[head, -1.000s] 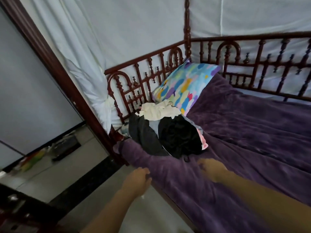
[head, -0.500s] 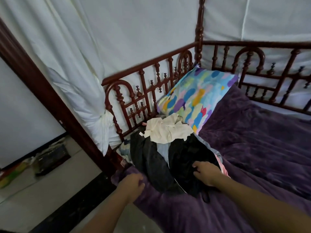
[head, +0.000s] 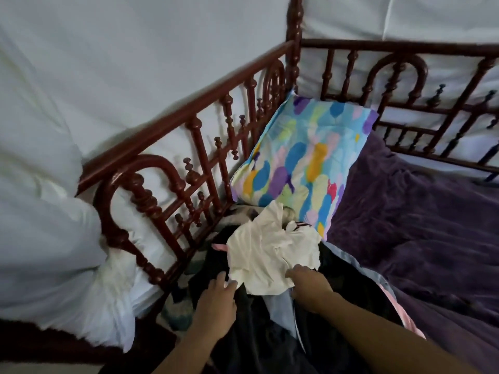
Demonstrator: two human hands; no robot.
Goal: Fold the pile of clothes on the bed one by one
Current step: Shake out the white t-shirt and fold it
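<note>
Purple bed, crumpled cream garment atop dark clothes pile, both hands' fingers touching its edge, grip unclear

Cream/off-white top lies uppermost on the pile, plain, no print. Under it, near centre, black garment, dark & plain; a pale grey-blue piece shows thru it, and a pink strip runs along the pile's right edge, w/ a small pink bit at the cream top's left. Blanket on the right: deep purple, plush, no pattern. Pillow at far centre: sky-blue ground w/ blobs of purple, orange-yellow, pale green, pink, some red. Bed rail, left & far: dark reddish-brown wood, glossy. Curtain behind it: plain white.
</note>
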